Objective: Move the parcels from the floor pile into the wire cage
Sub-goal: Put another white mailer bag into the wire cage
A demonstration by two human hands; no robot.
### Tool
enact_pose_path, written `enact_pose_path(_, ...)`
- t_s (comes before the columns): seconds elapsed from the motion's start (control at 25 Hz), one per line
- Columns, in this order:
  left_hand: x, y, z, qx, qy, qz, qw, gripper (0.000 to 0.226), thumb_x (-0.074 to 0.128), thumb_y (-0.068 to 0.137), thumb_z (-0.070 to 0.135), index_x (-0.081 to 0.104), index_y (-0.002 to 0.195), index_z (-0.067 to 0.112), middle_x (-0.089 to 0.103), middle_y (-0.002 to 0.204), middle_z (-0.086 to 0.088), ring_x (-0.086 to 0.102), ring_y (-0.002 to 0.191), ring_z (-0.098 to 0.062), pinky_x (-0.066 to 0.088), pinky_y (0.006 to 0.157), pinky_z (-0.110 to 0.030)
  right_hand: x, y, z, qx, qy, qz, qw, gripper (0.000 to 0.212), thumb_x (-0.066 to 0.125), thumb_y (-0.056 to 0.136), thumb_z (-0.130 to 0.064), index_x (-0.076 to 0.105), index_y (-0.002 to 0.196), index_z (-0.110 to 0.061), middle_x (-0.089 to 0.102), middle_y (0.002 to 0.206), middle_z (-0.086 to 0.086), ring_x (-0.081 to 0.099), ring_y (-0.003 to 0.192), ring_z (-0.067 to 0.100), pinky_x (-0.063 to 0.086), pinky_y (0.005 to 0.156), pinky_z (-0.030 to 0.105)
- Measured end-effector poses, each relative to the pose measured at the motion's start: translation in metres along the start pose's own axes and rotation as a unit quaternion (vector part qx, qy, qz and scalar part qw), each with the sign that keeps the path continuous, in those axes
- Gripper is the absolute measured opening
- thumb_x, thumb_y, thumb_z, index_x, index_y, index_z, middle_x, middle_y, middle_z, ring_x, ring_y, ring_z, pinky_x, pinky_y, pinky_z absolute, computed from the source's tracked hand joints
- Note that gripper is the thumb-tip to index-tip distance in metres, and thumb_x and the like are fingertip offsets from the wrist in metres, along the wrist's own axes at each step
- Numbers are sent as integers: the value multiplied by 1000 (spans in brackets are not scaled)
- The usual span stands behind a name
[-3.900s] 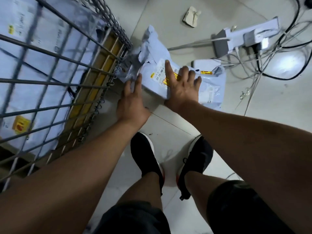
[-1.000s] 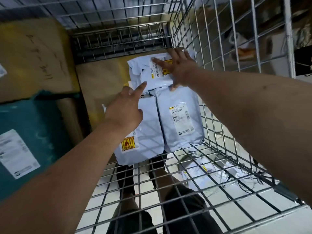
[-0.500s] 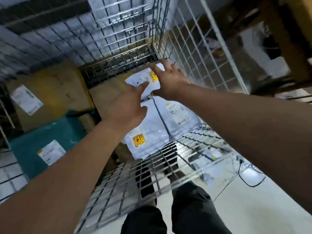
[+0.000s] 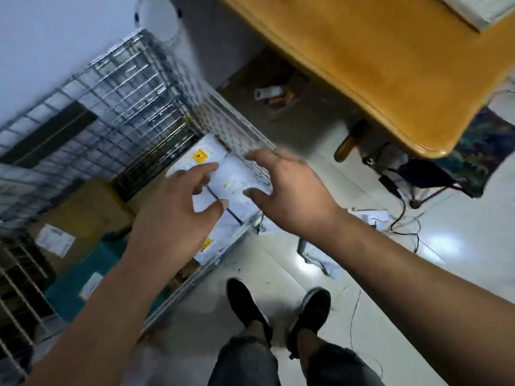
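Observation:
The wire cage (image 4: 133, 87) stands at the left. White plastic parcels (image 4: 223, 174) with yellow stickers lie inside it against its right wall. My left hand (image 4: 178, 215) hovers above them, fingers loosely spread, holding nothing. My right hand (image 4: 289, 190) hangs over the cage's right edge, fingers spread and empty. Another white parcel (image 4: 320, 254) lies on the floor to the right of the cage. The view is blurred by motion.
Inside the cage sit a brown carton (image 4: 83, 213) and a teal parcel (image 4: 92, 271). A wooden table (image 4: 376, 59) stands at the upper right, with cables (image 4: 401, 218) and a power strip on the tiled floor. My shoes (image 4: 278, 310) are below.
Both hands have let go of the parcel laid in the cage and pulled back and up. My head has lifted, so the table and floor now show.

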State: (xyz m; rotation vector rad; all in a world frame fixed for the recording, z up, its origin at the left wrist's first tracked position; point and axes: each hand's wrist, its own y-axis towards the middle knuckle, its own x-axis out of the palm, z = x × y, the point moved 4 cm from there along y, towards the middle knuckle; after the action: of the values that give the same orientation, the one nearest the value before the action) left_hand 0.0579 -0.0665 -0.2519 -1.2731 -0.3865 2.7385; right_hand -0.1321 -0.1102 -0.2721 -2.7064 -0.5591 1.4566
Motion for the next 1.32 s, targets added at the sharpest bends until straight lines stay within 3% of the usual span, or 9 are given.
enact_pose_path(0.16, 80, -33, 75, 67, -54, -22, 996, 50, 72, 94, 31, 54, 138, 48, 60, 118, 28, 55, 107, 14, 49, 82, -15, -21, -86, 98, 88, 2, 9, 996, 55, 68, 88, -41, 52, 140, -33, 62, 125, -1, 57, 119, 25, 52, 95, 40)
enact_pose_path(0.28, 171, -46, 108, 92, -34, -57, 994, 47, 73, 92, 27, 59, 134, 42, 64, 113, 22, 61, 102, 6, 53, 83, -23, -10, -155, 180, 185, -3, -18, 983, 56, 67, 87, -39, 52, 140, -31, 61, 124, 2, 56, 119, 27, 51, 95, 40)
enact_pose_path(0.4, 260, -55, 96, 99, 44, -153, 982, 53, 74, 87, 28, 58, 136, 40, 64, 118, 16, 64, 103, -5, 55, 88, -35, 23, -211, 243, 280, 17, -78, 957, 58, 65, 86, -39, 51, 141, -28, 58, 124, 8, 54, 120, 33, 51, 96, 43)
enact_pose_path(0.52, 303, -57, 64, 90, 144, -244, 955, 58, 71, 87, 32, 53, 142, 41, 61, 128, 8, 64, 109, -15, 55, 89, -40, 55, -245, 280, 338, 34, -145, 929, 61, 65, 90, -41, 45, 146, -25, 53, 128, 11, 52, 123, 34, 50, 98, 44)
enact_pose_path(0.64, 319, -51, 37, 71, 206, -282, 934, 62, 70, 89, 30, 49, 148, 39, 58, 137, 1, 62, 115, -21, 54, 93, -42, 82, -261, 305, 372, 58, -169, 911, 61, 64, 91, -38, 43, 146, -23, 51, 129, 13, 51, 124, 35, 51, 98, 45)
enact_pose_path(0.88, 368, -14, -9, 30, 248, -283, 926, 66, 67, 92, 28, 43, 153, 34, 44, 153, -7, 47, 136, -31, 48, 104, -44, 150, -249, 345, 406, 59, -187, 893, 63, 64, 85, -29, 40, 143, -23, 48, 128, 13, 48, 123, 36, 47, 90, 42)
enact_pose_path(1.08, 447, 29, -83, 6, 264, -295, 918, 74, 65, 89, 27, 36, 156, 35, 36, 158, -8, 45, 137, -34, 47, 107, -48, 240, -219, 410, 380, -32, -190, 905, 98, 76, 76, -35, 19, 155, -28, 38, 145, 12, 40, 131, 33, 42, 101, 46)
enact_pose_path(1.2, 506, 60, -122, 33, 267, -285, 920, 82, 69, 85, 25, 33, 158, 32, 34, 156, -11, 45, 136, -36, 47, 106, -48, 301, -182, 463, 326, -123, -199, 916, 125, 84, 69, -41, 0, 160, -31, 19, 160, 13, 25, 145, 33, 32, 111, 48)
enact_pose_path(1.32, 571, 84, -170, 61, 265, -288, 918, 87, 72, 84, 25, 29, 159, 31, 35, 151, -10, 44, 137, -33, 48, 104, -47, 374, -142, 520, 277, -175, -209, 921, 129, 82, 77, -44, -17, 159, -33, -3, 168, 15, 1, 155, 35, 15, 122, 52)
